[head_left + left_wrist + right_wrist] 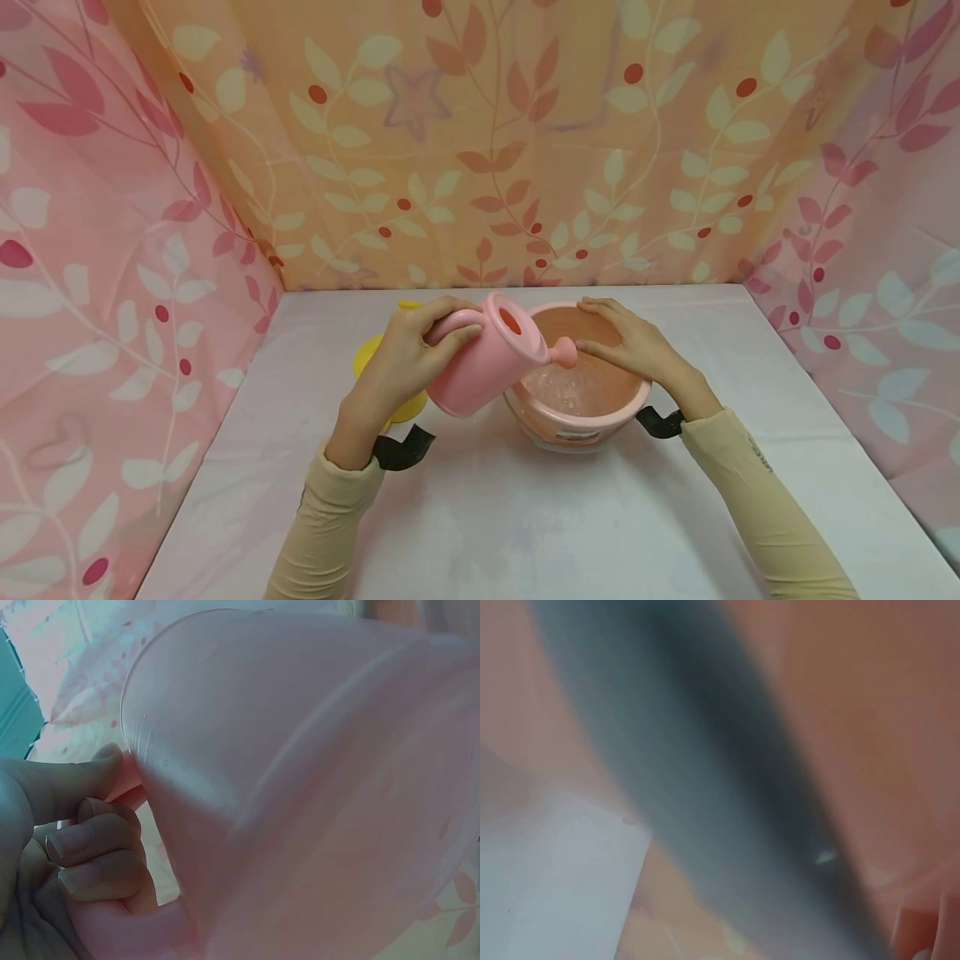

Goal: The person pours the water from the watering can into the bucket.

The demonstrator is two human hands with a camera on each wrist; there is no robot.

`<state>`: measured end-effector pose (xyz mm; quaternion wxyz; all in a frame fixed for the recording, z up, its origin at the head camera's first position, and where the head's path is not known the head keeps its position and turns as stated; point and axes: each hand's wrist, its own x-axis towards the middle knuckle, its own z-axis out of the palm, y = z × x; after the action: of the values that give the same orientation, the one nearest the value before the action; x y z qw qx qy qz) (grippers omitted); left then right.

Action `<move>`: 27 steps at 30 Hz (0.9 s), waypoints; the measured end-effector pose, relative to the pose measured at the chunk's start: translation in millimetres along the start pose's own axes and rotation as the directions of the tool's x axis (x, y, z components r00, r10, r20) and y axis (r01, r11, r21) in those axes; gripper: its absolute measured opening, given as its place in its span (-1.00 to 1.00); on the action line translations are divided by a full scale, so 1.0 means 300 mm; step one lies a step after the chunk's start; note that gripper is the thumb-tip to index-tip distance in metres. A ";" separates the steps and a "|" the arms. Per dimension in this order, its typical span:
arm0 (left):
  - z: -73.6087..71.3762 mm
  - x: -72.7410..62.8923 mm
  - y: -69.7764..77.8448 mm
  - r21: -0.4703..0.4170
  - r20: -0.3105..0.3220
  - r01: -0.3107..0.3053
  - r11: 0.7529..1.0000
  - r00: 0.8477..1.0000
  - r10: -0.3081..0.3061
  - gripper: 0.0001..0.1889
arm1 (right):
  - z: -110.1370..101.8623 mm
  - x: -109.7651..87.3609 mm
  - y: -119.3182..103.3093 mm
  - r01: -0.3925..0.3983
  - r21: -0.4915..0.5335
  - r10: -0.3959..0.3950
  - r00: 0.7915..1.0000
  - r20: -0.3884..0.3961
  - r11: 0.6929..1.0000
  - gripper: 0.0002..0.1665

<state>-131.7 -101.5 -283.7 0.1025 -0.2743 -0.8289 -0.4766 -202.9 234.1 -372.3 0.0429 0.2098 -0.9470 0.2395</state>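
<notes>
In the head view my left hand (pixel 416 346) grips the handle of a pink watering can (pixel 480 367). The can is tilted right, and its round sprinkler head hangs over a pink basin (pixel 581 421) with water in it. From close up, the left wrist view shows the fingers (pixel 105 862) curled round the handle, beside the can's large smooth body (pixel 262 750). My right hand (pixel 637 342) holds the basin's right rim, fingers along the far edge. Its thumb lies inside, close to the sprinkler head. A blurred band crosses the right wrist view, before the basin's pinkish wall (pixel 870 735).
A yellow object (pixel 367 354) lies behind my left hand, partly hidden by it. The white-covered table (pixel 525 525) is bounded at the back and sides by leaf-patterned cloth (pixel 495 167). A black strap (pixel 405 447) sticks out at each wrist.
</notes>
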 end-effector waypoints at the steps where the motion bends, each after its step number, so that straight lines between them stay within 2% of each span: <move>1: 0.000 0.000 0.000 -0.001 0.000 -0.001 1.000 1.000 0.001 -0.78 | 0.000 0.000 -0.001 -0.003 0.002 0.003 1.000 -0.003 1.000 -0.15; 13: 0.002 0.001 0.006 -0.001 -0.003 -0.009 1.000 1.000 0.009 -0.78 | 0.000 0.003 0.000 -0.026 0.011 0.026 1.000 -0.004 1.000 -0.15; 19: 0.000 -0.003 0.007 0.007 -0.002 0.004 1.000 1.000 -0.004 -0.76 | 0.001 0.003 0.001 -0.011 0.009 0.011 1.000 -0.005 1.000 -0.15; 27: 0.003 -0.002 0.004 0.000 0.001 0.012 1.000 1.000 -0.012 -0.77 | 0.001 0.002 -0.001 -0.029 0.017 0.029 1.000 -0.004 0.999 -0.14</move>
<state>-130.5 -100.4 -283.6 0.0992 -0.2696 -0.8306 -0.4770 -203.3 233.4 -372.4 0.0396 0.1958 -0.9478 0.2486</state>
